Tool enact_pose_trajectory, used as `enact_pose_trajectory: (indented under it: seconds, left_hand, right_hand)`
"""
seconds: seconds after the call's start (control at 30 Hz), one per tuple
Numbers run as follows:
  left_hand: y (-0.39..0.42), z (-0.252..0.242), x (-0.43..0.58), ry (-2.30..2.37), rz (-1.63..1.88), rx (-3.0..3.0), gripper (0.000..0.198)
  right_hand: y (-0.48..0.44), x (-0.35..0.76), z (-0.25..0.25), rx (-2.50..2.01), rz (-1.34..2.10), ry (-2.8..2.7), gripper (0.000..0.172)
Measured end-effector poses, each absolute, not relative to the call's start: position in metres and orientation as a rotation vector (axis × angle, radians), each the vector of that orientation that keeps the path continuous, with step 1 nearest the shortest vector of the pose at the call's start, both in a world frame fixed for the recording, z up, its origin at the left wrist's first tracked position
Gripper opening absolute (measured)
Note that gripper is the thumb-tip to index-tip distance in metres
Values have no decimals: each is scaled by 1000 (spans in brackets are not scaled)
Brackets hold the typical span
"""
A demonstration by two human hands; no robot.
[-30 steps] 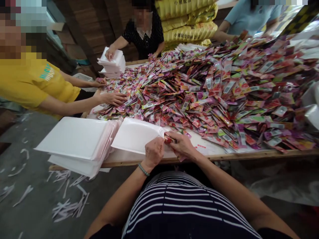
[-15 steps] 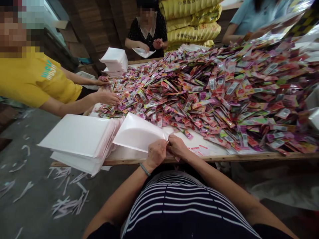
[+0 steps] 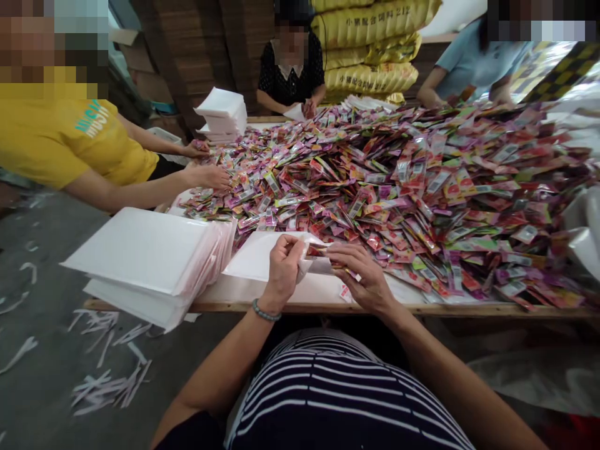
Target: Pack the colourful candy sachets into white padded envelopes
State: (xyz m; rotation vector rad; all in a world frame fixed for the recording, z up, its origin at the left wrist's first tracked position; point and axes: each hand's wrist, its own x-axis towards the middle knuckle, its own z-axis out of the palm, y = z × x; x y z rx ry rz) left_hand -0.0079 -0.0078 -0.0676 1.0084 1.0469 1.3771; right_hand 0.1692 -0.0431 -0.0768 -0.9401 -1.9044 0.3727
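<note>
My left hand (image 3: 284,267), with a beaded bracelet at the wrist, grips the open end of a white padded envelope (image 3: 253,255). The envelope lies flat on the table, its closed end pointing left. At its mouth, my right hand (image 3: 359,275) is closed around a few small printed sachets (image 3: 338,269), their ends pointing toward the opening. Some of the sachets are hidden behind my fingers. Just beyond both hands rises a large heap of pink, purple and green sachets (image 3: 375,169).
A stack of white envelopes (image 3: 140,244) overhangs the near-left table edge (image 3: 197,306). A smaller stack (image 3: 222,112) stands farther back. A co-worker in a yellow shirt (image 3: 70,144) reaches into the heap from the left; two more people work across the table. Paper strips (image 3: 112,387) litter the floor.
My hands were together at the envelope's mouth; now my right hand has moved right and holds sachets at the opening. The envelope has come down flatter onto the table.
</note>
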Motion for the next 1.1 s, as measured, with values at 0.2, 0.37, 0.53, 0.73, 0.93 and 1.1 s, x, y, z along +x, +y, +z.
enact_pose_trajectory:
  seconds: [0.2, 0.37, 0.53, 0.73, 0.93, 1.1]
  left_hand:
    - [-11, 4, -7, 787, 1427, 1006, 34]
    - [4, 24, -43, 893, 1608, 957, 34]
    - [18, 6, -75, 1018, 1666, 783, 34]
    - [18, 11, -91, 1026, 1660, 823, 31]
    - [9, 14, -96, 1008, 1709, 907, 32]
    - [4, 5, -89, 985, 1665, 799, 38]
  right_hand:
    - [-10, 149, 22, -761, 96, -2156, 34]
    - [4, 150, 63, -650, -166, -2245, 43]
    - [26, 140, 17, -709, -129, -2311, 17]
    - [41, 112, 14, -713, -79, -2296, 13]
    - [29, 115, 60, -621, -202, -2059, 26]
    - [30, 122, 32, -631, 17, -2362, 13]
